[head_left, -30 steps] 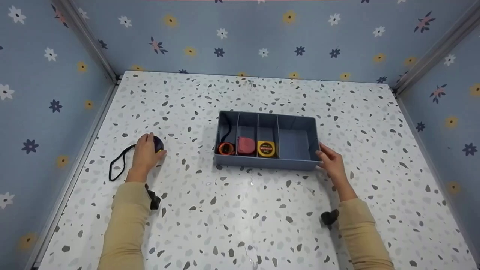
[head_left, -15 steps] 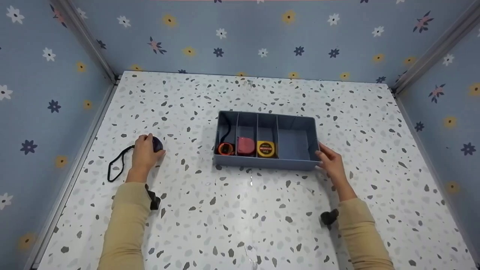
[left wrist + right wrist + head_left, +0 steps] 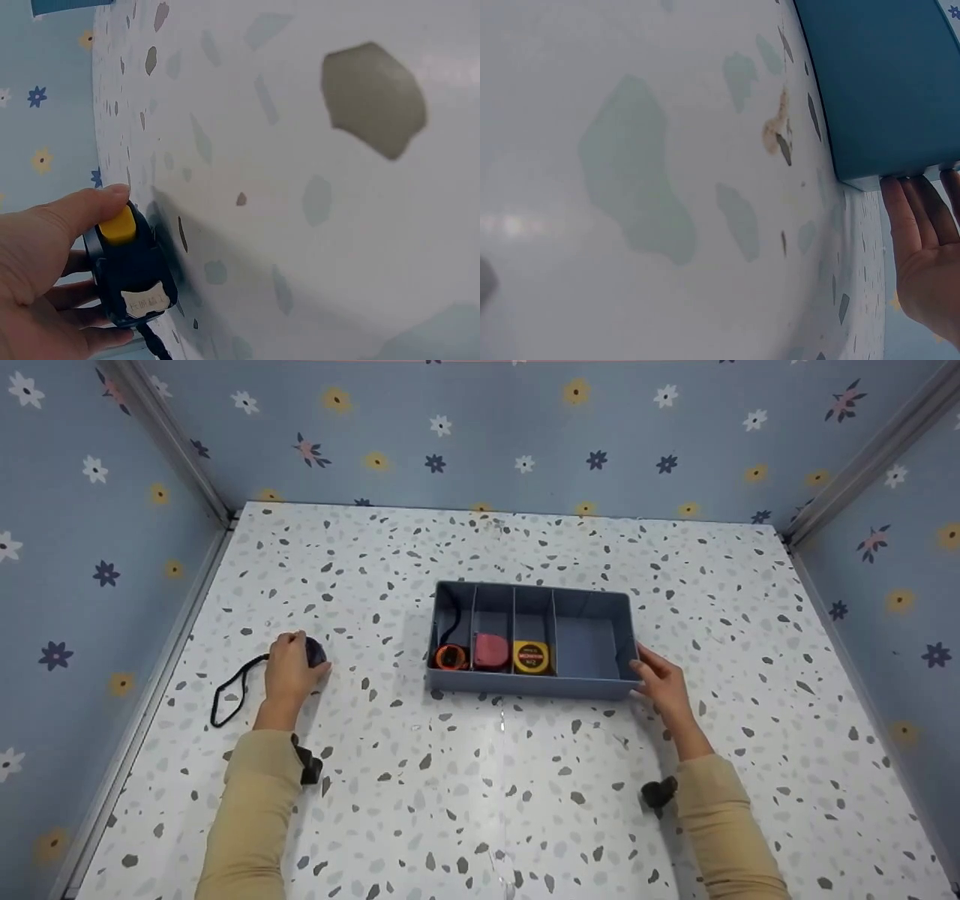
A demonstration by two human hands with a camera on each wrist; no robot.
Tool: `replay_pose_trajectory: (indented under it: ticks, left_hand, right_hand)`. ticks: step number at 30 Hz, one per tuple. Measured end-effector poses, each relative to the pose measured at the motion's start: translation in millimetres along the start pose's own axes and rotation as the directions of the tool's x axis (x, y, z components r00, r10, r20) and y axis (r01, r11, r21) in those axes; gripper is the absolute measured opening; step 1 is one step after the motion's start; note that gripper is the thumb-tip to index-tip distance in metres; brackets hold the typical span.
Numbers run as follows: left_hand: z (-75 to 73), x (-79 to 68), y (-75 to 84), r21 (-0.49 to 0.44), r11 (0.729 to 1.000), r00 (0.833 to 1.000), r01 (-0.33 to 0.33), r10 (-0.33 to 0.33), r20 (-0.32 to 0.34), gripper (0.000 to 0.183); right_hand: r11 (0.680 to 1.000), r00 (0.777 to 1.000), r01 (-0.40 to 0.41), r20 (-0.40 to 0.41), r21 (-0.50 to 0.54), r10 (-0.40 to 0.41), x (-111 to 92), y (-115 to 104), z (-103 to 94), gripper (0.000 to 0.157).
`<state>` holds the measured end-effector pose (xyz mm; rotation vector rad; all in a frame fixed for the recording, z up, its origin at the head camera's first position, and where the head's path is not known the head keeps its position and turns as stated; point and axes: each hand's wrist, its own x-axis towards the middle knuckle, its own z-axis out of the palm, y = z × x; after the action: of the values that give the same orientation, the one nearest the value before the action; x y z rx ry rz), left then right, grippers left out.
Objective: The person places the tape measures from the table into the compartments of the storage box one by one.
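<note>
My left hand (image 3: 290, 671) grips a black tape measure (image 3: 131, 270) on the left of the table, thumb at its yellow button (image 3: 118, 226). From it a black wrist strap (image 3: 225, 690) trails to the left. My right hand (image 3: 664, 682) touches the right end of a grey-blue divided box (image 3: 525, 684), its fingers fairly straight against the end wall in the right wrist view. Three tape measures sit in the box's narrow compartments: an orange-and-black one (image 3: 451, 657) with a black strap, a red one (image 3: 492, 651) and a yellow one (image 3: 532, 658). The wider right compartment (image 3: 589, 649) holds nothing.
The white speckled table (image 3: 450, 795) is bounded by blue flowered panels at the back (image 3: 480, 435), left (image 3: 67, 607) and right (image 3: 900, 607). Between my left hand and the box lies a stretch of bare tabletop.
My left hand has drawn slightly towards me with the black tape measure, and the strap's loop has shifted a little left. My right hand and the box stay in place.
</note>
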<state>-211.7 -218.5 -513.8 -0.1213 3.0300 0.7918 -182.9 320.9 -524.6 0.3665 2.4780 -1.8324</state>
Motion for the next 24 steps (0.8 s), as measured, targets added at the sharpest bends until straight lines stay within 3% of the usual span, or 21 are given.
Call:
replay_pose_trajectory:
  ticks: [13, 24]
  left_hand:
    - [5.3, -7.1, 8.8, -0.023, 0.998, 0.998, -0.054, 0.053, -0.045, 0.064]
    - [4.8, -17.5, 32.2, -0.065, 0.994, 0.989, -0.083, 0.074, -0.127, 0.063]
  right_hand:
    - [1.0, 1.0, -0.004, -0.003, -0.006, 0.004, 1, -1, 0.8, 0.052]
    - [1.0, 1.0, -0.003, 0.012, 0.022, 0.002, 0, -1, -1.3, 0.051]
